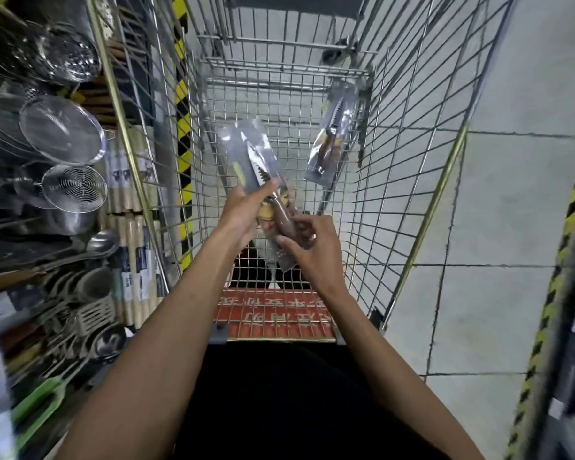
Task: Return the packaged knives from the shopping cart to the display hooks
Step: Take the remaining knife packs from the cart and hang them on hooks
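A wire shopping cart (pixel 412 161) stands on a grey tiled floor (pixel 512 234). Inside it, one packaged knife (pixel 332 137) leans tilted in the far right corner, its lower end on the wire bottom. A red panel (pixel 279 318) with white writing lies at the cart's near end.

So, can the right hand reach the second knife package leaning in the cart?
Probably yes: the cart is open on top and nothing covers the leaning package. But the right hand holds the held package.
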